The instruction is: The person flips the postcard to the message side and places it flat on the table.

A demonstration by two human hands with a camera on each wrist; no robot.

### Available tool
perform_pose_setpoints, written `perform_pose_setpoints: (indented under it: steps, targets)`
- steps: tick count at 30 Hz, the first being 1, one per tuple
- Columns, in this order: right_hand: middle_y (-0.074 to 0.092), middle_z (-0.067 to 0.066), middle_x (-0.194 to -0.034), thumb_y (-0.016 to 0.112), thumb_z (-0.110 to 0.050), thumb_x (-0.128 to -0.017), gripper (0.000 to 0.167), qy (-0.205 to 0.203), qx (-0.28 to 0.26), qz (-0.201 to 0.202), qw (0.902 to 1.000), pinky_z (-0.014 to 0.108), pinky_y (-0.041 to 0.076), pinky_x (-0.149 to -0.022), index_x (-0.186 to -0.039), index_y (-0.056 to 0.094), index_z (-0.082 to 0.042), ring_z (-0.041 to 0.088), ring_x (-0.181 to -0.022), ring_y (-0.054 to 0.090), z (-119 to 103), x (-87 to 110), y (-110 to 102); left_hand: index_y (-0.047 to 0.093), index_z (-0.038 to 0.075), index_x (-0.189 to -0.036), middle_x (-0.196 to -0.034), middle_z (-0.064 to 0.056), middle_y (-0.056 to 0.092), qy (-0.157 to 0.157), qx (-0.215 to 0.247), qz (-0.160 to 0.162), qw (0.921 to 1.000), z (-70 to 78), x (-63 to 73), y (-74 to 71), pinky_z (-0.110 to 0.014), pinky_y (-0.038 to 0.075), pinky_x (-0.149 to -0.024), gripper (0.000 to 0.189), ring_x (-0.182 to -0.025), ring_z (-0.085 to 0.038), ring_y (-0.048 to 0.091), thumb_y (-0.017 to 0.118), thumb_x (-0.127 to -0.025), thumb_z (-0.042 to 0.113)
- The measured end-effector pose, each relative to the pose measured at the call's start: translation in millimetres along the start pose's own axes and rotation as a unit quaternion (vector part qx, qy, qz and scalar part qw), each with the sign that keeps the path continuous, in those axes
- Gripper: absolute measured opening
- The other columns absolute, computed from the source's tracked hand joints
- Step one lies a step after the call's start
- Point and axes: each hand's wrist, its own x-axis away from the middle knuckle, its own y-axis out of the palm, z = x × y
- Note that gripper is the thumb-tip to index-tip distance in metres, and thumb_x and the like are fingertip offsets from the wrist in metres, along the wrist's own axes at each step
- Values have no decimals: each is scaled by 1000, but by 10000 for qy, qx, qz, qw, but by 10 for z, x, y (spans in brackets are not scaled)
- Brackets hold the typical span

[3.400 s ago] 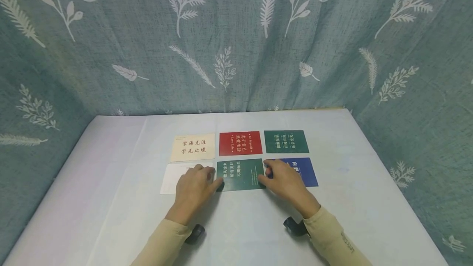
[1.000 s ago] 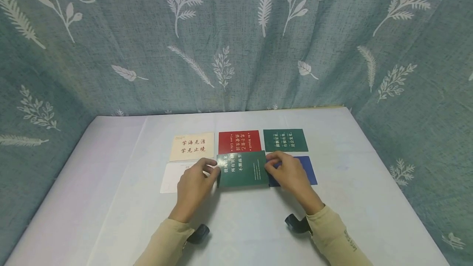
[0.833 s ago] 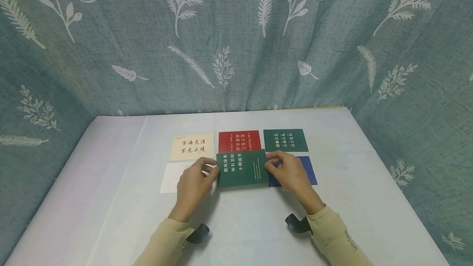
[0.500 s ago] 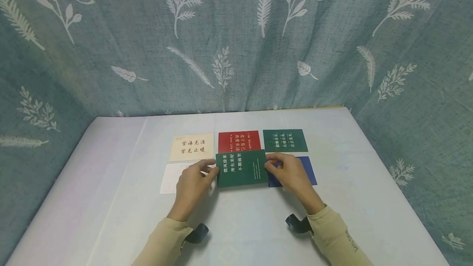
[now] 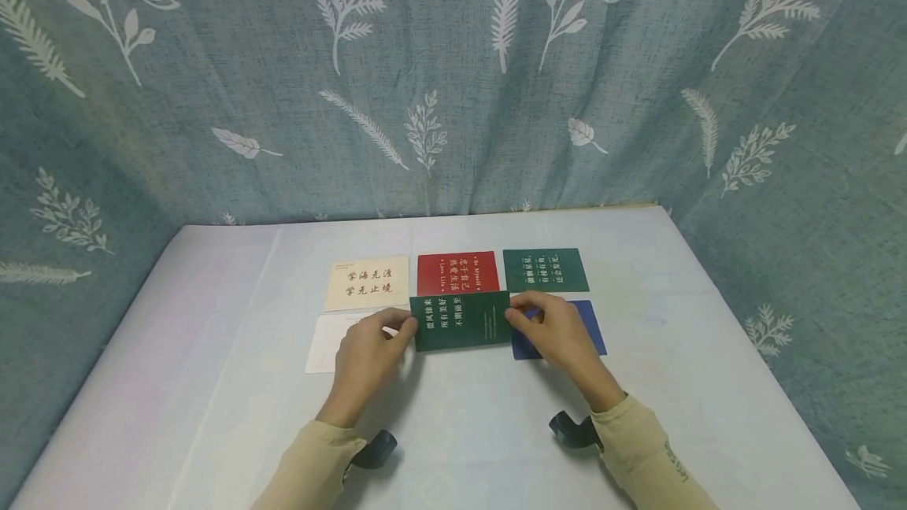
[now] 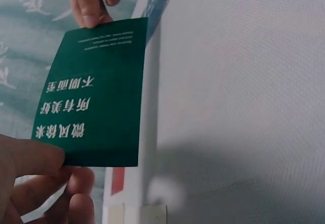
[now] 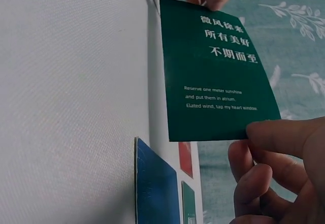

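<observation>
A dark green card [image 5: 464, 323] with white lettering is held up over the table between both hands. My left hand [image 5: 370, 360] pinches its left edge between thumb and fingers. At the opposite edge my right hand [image 5: 557, 337] pinches it the same way. In the right wrist view the raised card [image 7: 213, 76] stands clear of the table, its thumb-side corner under the right thumb [image 7: 284, 135]. The left wrist view shows the left thumb [image 6: 38, 158] on the lettered face. Beneath the right hand lies a blue card [image 5: 588, 325], partly covered; a white card [image 5: 326, 341] lies beside the left hand.
Behind the held card, a red card [image 5: 457, 270] lies flat, its near edge hidden. A cream card [image 5: 368, 283] is to its left and another green card [image 5: 546, 270] to its right. The white-covered table [image 5: 439, 447] ends at a teal leaf-patterned curtain [image 5: 283, 156].
The green card, flat on the table at first with both hands at its edges, has been lifted. In the last half second it has tilted, looking shorter from above.
</observation>
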Motion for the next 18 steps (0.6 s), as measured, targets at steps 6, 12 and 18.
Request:
perform_pose_setpoints:
  steps: [6, 12, 18]
  targets:
    - [72, -1, -103, 76, -27, -91, 19, -49, 37, -23, 10000, 34, 47, -71, -107, 76, -17, 18, -82, 58, 2, -1, -9, 77, 19, -108, -93, 5, 71, -32, 135, -15, 9999, -3, 1, -7, -32, 45, -63, 21, -75, -13, 62, 67, -94, 31]
    - [74, -5, -98, 76, -27, -91, 17, 51, -13, -87, 9999, 41, 51, -81, -105, 76, -18, 17, -89, 65, -2, -2, -11, 76, 15, -108, -87, 3, 72, -89, 452, -195, 9987, -16, -12, 0, -33, 45, -70, 20, -80, -15, 62, 66, -95, 27]
    - [75, -7, -85, 76, -24, -91, 18, 209, -191, -143, 9995, 46, 50, -88, -106, 76, -14, 15, -90, 70, -7, 3, -6, 75, 11, -109, -82, 4, 74, -202, 1106, -506, 9924, -41, -16, 1, -33, 45, -70, 21, -75, -15, 62, 65, -96, 25]
